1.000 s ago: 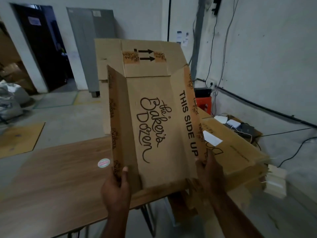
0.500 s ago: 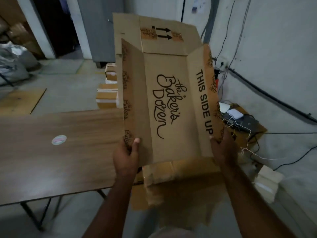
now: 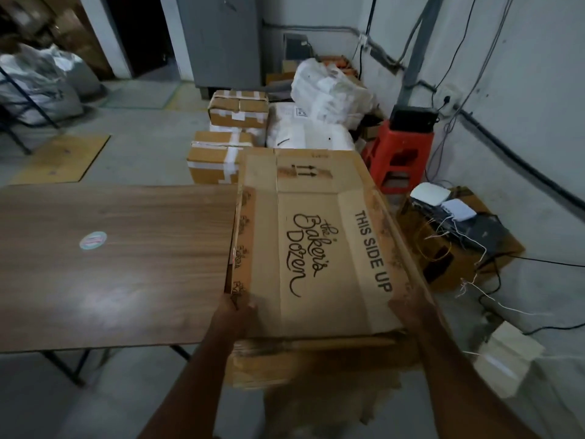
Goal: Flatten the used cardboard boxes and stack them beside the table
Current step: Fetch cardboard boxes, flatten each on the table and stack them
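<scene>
Head view: left hand (image 3: 235, 315) and right hand (image 3: 408, 308) each grip the flattened box (image 3: 316, 248) above a cardboard stack (image 3: 285, 362).

Looks like a warehouse back room or stockroom: bare concrete floor (image 3: 142, 153), taped-up shipping cartons (image 3: 237, 109) stacked by a grey metal cabinet (image 3: 221, 42), bulging white sacks (image 3: 326, 87), loose cables (image 3: 459, 58) running down plain walls, and a red plastic stool (image 3: 399, 153) in the corner.
</scene>
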